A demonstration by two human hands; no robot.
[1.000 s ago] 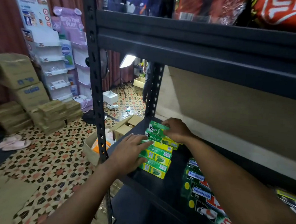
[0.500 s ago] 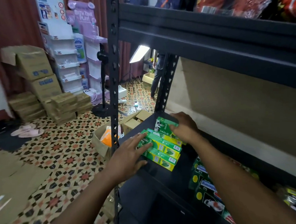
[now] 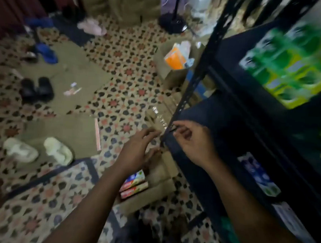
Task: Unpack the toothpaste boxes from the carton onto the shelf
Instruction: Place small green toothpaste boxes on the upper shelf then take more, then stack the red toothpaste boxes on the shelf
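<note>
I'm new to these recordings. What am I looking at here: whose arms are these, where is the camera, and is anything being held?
There is no machine here. A person works with bare hands, and the camera sits on their head, looking forward and down, so both arms reach in from the bottom. The picture is blurred by motion. The left hand hangs over an open carton on the patterned floor. The right hand is by the corner post of a black shelf. Both have loose fingers and neither seems to hold anything. Toothpaste boxes lie in the carton, and green boxes are stacked on the shelf. White slippers lie on the floor at the left.
</note>
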